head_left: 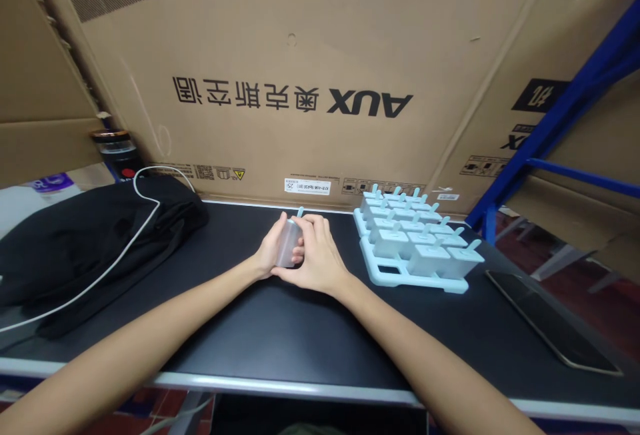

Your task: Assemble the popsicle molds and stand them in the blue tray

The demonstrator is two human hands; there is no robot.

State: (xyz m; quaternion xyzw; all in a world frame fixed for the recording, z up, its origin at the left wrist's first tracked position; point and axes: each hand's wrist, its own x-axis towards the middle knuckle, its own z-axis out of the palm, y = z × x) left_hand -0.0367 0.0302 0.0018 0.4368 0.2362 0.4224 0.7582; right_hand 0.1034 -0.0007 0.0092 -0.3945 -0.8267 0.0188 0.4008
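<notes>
Left hand [269,250] and right hand [315,255] both clamped on popsicle mould [288,243] (tray [395,276] beside)

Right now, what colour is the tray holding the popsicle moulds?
Pale blue plastic tray, clearest in the head view.

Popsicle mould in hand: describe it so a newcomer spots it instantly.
Start at the black table in front of the AUX cardboard box. At its middle the left hand and right hand meet around one frosted mould cup with a pale blue stick on top. It is the only one outside the pale blue tray of moulds to its right.
</notes>
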